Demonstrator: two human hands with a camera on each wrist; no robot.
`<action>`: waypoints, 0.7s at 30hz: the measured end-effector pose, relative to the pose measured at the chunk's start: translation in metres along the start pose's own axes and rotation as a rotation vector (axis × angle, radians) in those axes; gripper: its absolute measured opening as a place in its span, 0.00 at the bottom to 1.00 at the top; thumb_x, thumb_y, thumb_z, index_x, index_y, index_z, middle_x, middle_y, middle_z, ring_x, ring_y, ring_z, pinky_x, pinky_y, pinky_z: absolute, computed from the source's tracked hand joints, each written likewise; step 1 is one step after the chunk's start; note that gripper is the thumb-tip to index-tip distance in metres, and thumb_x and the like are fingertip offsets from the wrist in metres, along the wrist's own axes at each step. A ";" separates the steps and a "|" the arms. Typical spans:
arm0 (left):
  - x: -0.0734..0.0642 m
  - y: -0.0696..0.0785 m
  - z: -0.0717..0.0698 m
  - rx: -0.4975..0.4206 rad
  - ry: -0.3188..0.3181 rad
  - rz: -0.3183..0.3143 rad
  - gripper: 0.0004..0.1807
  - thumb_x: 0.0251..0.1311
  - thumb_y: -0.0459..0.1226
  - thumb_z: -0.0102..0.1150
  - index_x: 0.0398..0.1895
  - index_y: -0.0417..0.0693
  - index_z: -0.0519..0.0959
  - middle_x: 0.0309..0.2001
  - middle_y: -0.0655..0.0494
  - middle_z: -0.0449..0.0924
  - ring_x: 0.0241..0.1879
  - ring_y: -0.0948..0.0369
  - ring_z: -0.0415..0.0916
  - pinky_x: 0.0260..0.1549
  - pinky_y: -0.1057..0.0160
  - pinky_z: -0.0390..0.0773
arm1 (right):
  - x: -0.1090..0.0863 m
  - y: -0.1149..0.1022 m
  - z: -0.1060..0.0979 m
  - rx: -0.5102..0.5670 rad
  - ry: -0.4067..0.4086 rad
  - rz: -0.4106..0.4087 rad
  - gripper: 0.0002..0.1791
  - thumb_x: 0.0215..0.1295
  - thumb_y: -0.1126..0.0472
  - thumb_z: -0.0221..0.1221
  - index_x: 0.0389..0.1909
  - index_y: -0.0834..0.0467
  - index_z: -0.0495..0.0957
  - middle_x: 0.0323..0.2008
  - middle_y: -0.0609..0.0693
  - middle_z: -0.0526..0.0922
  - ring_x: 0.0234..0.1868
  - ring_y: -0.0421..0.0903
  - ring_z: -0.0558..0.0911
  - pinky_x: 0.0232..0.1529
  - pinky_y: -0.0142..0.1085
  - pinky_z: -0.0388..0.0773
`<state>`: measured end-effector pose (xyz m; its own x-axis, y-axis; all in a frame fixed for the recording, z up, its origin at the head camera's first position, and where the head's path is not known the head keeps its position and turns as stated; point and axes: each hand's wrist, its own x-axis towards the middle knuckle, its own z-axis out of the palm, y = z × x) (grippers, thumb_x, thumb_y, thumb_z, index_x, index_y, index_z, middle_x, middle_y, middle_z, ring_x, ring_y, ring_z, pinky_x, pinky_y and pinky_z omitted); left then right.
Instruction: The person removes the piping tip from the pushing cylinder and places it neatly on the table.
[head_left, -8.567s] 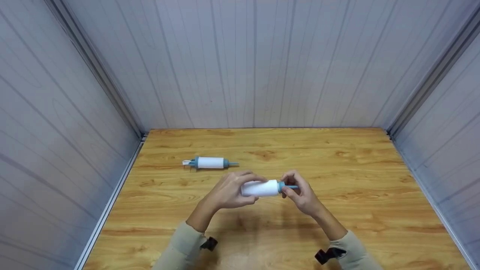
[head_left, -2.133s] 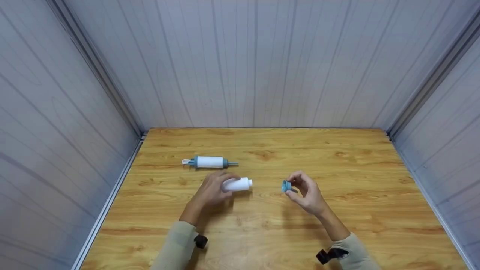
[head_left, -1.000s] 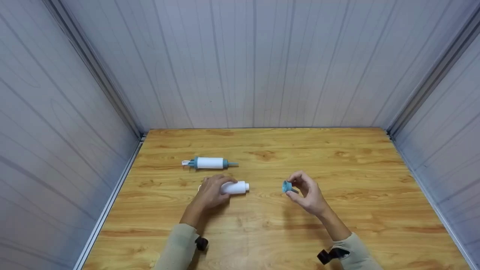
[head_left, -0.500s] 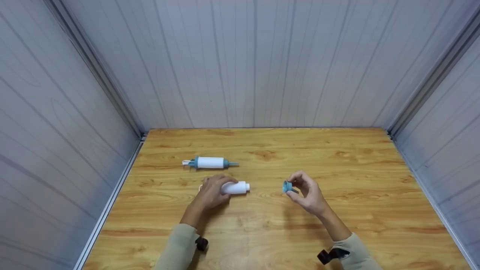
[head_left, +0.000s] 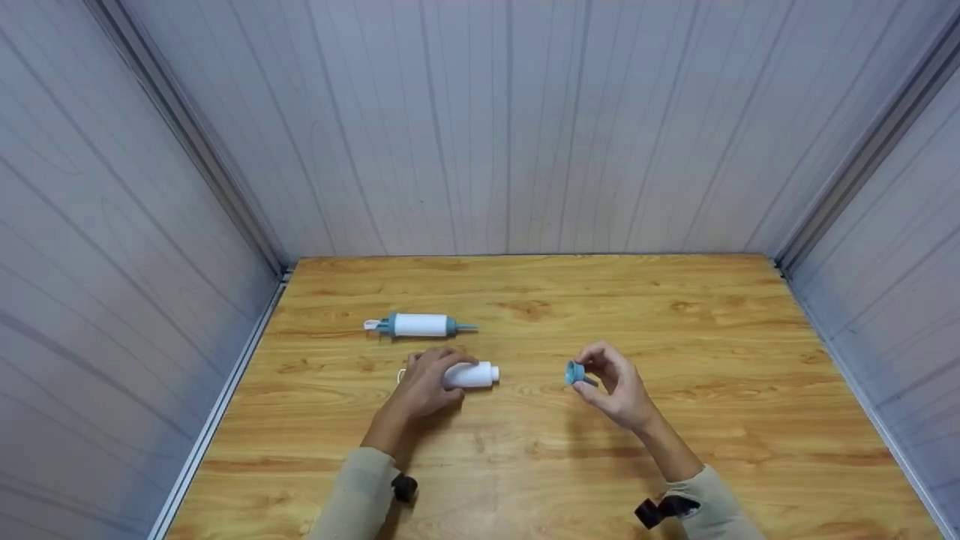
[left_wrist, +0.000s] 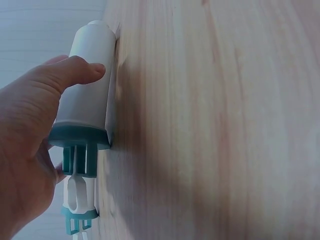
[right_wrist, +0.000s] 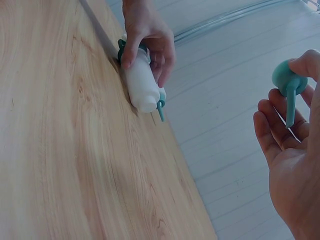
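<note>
One capped bottle (head_left: pixel 420 325) lies on its side at the far left of the wood-grain table (head_left: pixel 525 465), its body plain white, with a teal collar and white loop at the left end and a thin teal spout pointing right. Just nearer, the left hand (head_left: pixel 426 381) is curled round a matching open bottle (head_left: pixel 471 375), thumb on its near side. The open bottle lies on its side left of centre, smooth white, teal collar and loop to the left, bare neck facing right. Well apart at right, the right hand (head_left: pixel 616 388) pinches a teal cap (head_left: pixel 574 373) above the table, other fingers loosely bent; its hollow faces left.
</note>
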<state>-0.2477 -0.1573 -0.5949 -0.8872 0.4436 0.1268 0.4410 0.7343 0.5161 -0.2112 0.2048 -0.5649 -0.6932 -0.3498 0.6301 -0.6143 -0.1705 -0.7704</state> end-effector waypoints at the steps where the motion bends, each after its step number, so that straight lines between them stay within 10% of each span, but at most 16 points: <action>1: 0.000 0.001 -0.001 -0.004 0.000 -0.001 0.27 0.64 0.34 0.78 0.66 0.55 0.86 0.67 0.43 0.86 0.71 0.39 0.79 0.64 0.35 0.68 | 0.000 0.000 0.000 0.001 0.002 0.007 0.17 0.61 0.89 0.57 0.51 0.82 0.70 0.49 0.40 0.84 0.49 0.32 0.86 0.56 0.27 0.87; 21: 0.000 0.009 -0.008 0.024 0.052 0.074 0.31 0.62 0.37 0.83 0.69 0.57 0.85 0.66 0.45 0.86 0.68 0.41 0.79 0.59 0.37 0.72 | -0.005 0.006 -0.004 -0.015 -0.002 0.021 0.15 0.64 0.88 0.57 0.51 0.81 0.71 0.47 0.43 0.84 0.49 0.33 0.86 0.58 0.27 0.86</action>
<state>-0.2453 -0.1547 -0.5835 -0.8575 0.4707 0.2077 0.5084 0.7130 0.4829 -0.2131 0.2095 -0.5724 -0.7050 -0.3554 0.6138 -0.6055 -0.1490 -0.7818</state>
